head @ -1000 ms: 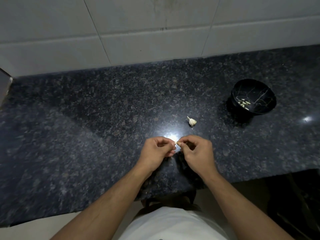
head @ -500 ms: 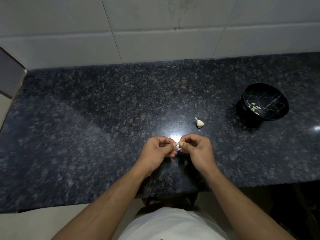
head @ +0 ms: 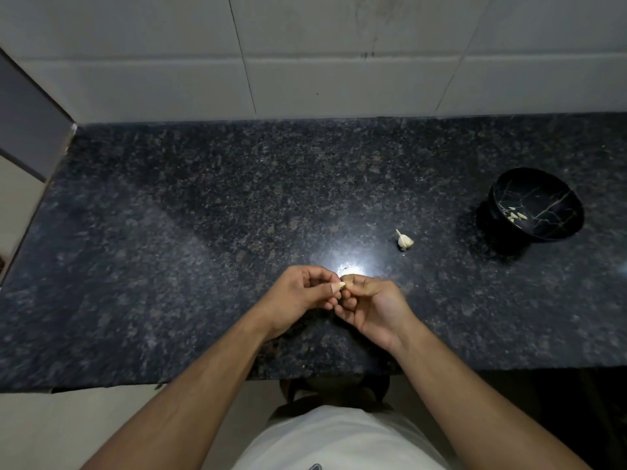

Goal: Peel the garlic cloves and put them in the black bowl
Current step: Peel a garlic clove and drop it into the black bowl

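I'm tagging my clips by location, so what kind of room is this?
Most likely a home kitchen: a dark speckled granite countertop against a white tiled wall, with both hands peeling a garlic clove near a black bowl.

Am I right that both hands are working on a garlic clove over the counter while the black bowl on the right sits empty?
Not quite: the black bowl is not empty. The head view shows several pale peeled cloves lying in it. The rest holds: the left hand and right hand pinch a garlic clove over the counter.
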